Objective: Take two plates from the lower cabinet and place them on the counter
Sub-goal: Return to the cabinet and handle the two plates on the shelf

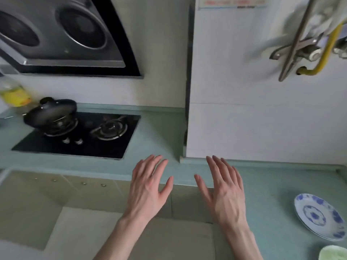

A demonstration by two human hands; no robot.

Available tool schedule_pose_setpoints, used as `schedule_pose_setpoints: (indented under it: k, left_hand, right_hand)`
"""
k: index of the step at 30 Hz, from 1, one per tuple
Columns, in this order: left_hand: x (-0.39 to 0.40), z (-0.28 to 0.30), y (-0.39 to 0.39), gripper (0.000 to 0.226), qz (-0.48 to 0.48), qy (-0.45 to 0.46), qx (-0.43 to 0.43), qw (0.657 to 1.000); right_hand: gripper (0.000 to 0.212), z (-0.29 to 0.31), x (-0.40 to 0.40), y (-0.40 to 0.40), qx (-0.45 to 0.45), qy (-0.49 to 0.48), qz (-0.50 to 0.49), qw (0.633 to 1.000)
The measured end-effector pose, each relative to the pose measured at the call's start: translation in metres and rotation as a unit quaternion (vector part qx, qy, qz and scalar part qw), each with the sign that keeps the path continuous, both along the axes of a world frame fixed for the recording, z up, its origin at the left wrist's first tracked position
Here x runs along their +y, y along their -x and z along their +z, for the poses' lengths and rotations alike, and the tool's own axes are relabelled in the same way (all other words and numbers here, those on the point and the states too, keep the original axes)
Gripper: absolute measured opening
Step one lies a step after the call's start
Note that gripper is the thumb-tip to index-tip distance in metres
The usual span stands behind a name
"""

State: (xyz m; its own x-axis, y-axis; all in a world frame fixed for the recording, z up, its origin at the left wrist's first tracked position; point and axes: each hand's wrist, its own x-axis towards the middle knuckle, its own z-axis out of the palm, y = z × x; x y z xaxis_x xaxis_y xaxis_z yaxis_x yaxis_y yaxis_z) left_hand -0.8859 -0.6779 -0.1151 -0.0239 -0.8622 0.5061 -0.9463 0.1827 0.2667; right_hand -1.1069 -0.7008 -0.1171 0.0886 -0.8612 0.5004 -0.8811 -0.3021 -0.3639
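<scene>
I am holding my left hand (pixel 148 184) and my right hand (pixel 224 188) out flat over the near edge of the green worktop (pixel 159 136), fingers straight and spread, neither one gripping anything. The blue-patterned plates (pixel 319 216) are sitting on the worktop at the near right, well apart from my right hand, and a second rim seems to be showing under the top one, so I am judging both to be out of the cabinet and set down. If so, nothing is remaining; the lower cabinet itself is lying out of view.
</scene>
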Motion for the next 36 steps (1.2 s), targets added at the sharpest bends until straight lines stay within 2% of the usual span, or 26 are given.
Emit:
schedule_pose_setpoints:
  k: [6, 16, 28, 36]
  left_hand:
    - [0.085, 0.003, -0.159, 0.047, 0.125, 0.003, 0.007, 0.992]
    - [0.220, -0.001, -0.379, 0.047, 0.317, 0.024, -0.003, 0.948]
    - [0.327, -0.005, -0.532, 0.045, 0.458, 0.033, 0.020, 0.888]
    - [0.337, -0.009, -0.649, 0.044, 0.496, 0.025, 0.027, 0.868]
  right_hand:
    - [0.064, 0.009, 0.023, -0.161, 0.015, 0.005, 0.119, 0.993]
    - [0.063, 0.007, 0.095, -0.411, 0.025, 0.033, 0.272, 0.961]
    - [0.063, 0.008, 0.162, -0.629, 0.022, 0.052, 0.426, 0.903]
    - [0.056, -0.017, 0.168, -0.767, 0.001, 0.029, 0.449, 0.893]
